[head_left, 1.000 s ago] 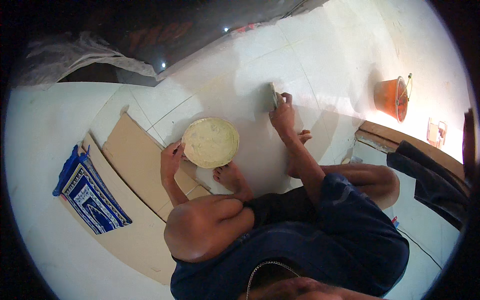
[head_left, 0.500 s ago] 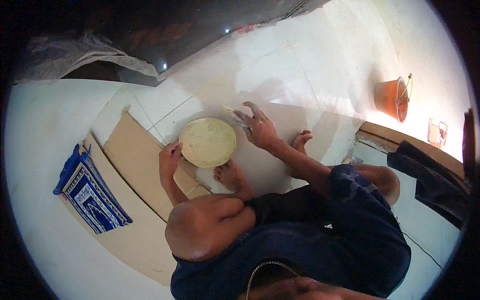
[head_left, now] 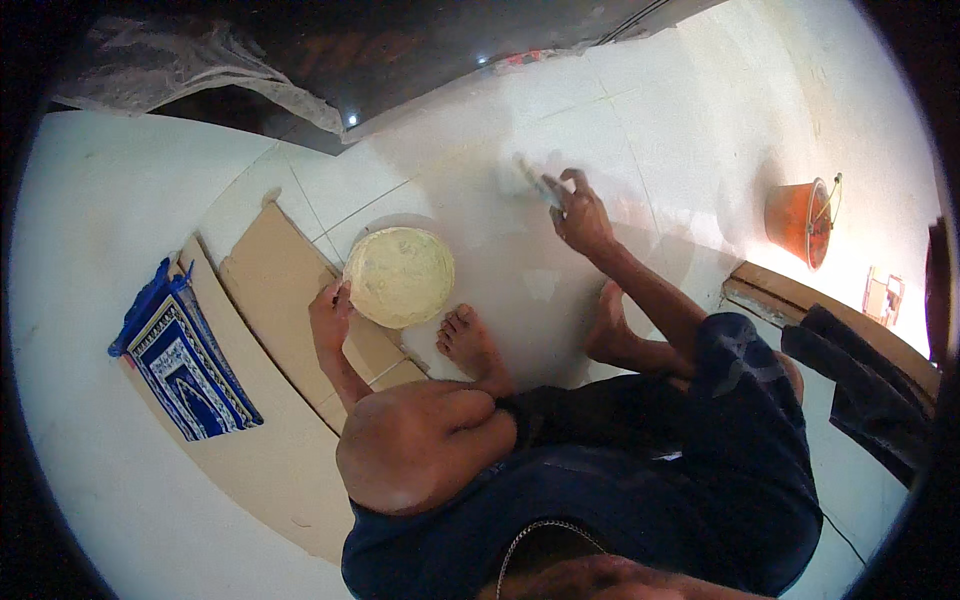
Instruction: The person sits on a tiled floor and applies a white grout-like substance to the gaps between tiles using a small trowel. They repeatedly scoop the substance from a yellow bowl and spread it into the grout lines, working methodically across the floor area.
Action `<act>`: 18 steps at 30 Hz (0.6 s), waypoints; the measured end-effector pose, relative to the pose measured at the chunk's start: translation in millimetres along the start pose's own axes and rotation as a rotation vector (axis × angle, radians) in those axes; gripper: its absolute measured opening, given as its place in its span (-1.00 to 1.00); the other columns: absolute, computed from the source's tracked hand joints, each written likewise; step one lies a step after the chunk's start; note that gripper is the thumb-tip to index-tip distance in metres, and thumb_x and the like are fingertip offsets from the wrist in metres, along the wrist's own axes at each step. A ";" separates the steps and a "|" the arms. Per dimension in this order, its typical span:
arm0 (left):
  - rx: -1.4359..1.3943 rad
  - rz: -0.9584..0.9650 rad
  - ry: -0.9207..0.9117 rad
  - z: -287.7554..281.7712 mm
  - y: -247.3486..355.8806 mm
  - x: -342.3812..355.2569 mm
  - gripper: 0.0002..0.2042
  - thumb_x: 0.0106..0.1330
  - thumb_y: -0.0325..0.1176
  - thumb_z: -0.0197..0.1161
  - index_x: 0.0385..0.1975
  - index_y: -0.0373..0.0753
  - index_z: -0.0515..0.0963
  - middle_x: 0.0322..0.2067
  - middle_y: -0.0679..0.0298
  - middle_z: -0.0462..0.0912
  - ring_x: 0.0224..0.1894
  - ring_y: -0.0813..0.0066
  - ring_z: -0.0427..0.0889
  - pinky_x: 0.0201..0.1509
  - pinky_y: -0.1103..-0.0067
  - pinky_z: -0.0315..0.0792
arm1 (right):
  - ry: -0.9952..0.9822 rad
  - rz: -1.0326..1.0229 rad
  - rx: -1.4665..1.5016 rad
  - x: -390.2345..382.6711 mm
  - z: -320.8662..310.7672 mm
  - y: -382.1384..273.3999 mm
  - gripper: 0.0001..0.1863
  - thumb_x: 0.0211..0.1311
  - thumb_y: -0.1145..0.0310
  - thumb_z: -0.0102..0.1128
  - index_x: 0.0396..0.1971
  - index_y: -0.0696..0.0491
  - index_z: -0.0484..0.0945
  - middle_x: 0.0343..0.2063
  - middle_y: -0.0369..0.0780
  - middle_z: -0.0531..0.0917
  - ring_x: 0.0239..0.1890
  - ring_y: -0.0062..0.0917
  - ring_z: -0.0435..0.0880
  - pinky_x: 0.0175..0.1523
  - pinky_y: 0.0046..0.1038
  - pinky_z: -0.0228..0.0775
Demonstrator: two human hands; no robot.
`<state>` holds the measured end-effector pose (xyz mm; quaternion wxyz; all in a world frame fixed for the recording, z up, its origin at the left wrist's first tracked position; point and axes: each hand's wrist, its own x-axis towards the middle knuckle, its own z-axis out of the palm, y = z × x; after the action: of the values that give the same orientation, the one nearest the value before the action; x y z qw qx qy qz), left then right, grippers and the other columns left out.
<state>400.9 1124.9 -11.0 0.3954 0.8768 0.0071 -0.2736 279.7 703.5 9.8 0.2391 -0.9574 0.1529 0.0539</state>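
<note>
My left hand [head_left: 330,315] grips the lower left rim of a round, pale-yellow thing [head_left: 400,278], with its thumb at the edge. Its face is smooth with a few marks; whether it is a full tub or a solid disc cannot be told. My right hand [head_left: 582,215] is closed on a small flat hand tool [head_left: 535,180] with a pale tip. Motion blurs the tool, so brush or scraper cannot be told apart. It is held over the tiled floor [head_left: 520,240], up and to the right of the round thing, apart from it.
Cardboard sheets [head_left: 290,400] lie at left, with a folded blue patterned mat [head_left: 190,360] on them. A dark, plastic-covered piece [head_left: 400,55] stands at the far side. An orange bucket [head_left: 797,220] is at right, near a wooden sill [head_left: 760,285] with dark cloth [head_left: 860,385].
My right hand has moved up and to the right with the tool, away from the round thing. My left hand keeps its grip on the rim. The view has shifted slightly.
</note>
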 end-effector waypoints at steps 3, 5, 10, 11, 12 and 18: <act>-0.009 0.013 0.023 1.3 -6.7 1.0 -0.67 0.32 -0.22 0.11 -0.09 -0.35 0.53 -0.40 0.12 0.62 -0.46 0.47 0.60 -0.36 0.56 0.49 | 0.123 0.193 0.011 22.2 9.5 -7.2 -0.40 -0.12 0.53 0.20 0.07 0.11 0.38 -0.03 -0.08 0.37 -0.20 -0.17 0.57 -0.12 -0.25 0.48; -0.009 0.028 0.030 3.2 -22.0 8.2 -0.67 0.33 -0.23 0.10 -0.08 -0.36 0.53 -0.40 0.12 0.62 -0.44 0.47 0.60 -0.34 0.56 0.50 | 0.225 0.143 -0.049 28.0 41.3 -4.9 -0.40 -0.13 0.53 0.20 0.06 0.16 0.37 -0.02 -0.07 0.36 -0.20 -0.14 0.56 -0.13 -0.24 0.48; 0.046 -0.056 0.020 -10.3 -13.0 2.3 -0.67 0.33 -0.24 0.10 -0.06 -0.37 0.52 -0.34 0.12 0.63 -0.36 0.45 0.61 -0.32 0.55 0.55 | 0.192 0.082 0.033 37.5 85.3 -68.9 -0.38 -0.14 0.54 0.20 0.07 0.17 0.35 0.04 -0.08 0.31 -0.11 -0.12 0.52 -0.10 -0.25 0.49; -0.003 -0.064 0.044 -11.2 -13.7 1.5 -0.67 0.32 -0.25 0.10 -0.06 -0.37 0.51 -0.32 0.12 0.62 -0.35 0.45 0.61 -0.31 0.55 0.55 | 0.154 0.072 0.036 36.9 90.2 -84.4 -0.37 -0.15 0.54 0.21 0.08 0.17 0.34 0.05 -0.09 0.29 -0.10 -0.12 0.51 -0.10 -0.24 0.49; -0.008 -0.066 0.050 -13.7 -13.8 -3.3 -0.70 0.32 -0.28 0.10 -0.06 -0.34 0.52 -0.34 0.13 0.62 -0.38 0.47 0.61 -0.34 0.56 0.56 | 0.110 0.047 0.040 37.1 95.8 -99.9 -0.35 -0.15 0.53 0.22 0.09 0.18 0.33 0.06 -0.09 0.28 -0.09 -0.12 0.50 -0.10 -0.24 0.50; -0.055 -0.055 0.029 -8.7 -11.2 1.4 -0.72 0.31 -0.32 0.11 -0.07 -0.31 0.54 -0.37 0.15 0.62 -0.43 0.51 0.58 -0.36 0.57 0.56 | -0.010 0.021 0.083 32.0 102.8 -122.5 -0.33 -0.17 0.52 0.25 0.09 0.19 0.32 0.10 -0.10 0.21 -0.14 -0.16 0.51 -0.10 -0.23 0.51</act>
<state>403.7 1138.4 -14.7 0.4118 0.8688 0.0444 -0.2712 346.0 846.6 -32.2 0.2788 -0.9447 0.1639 0.0547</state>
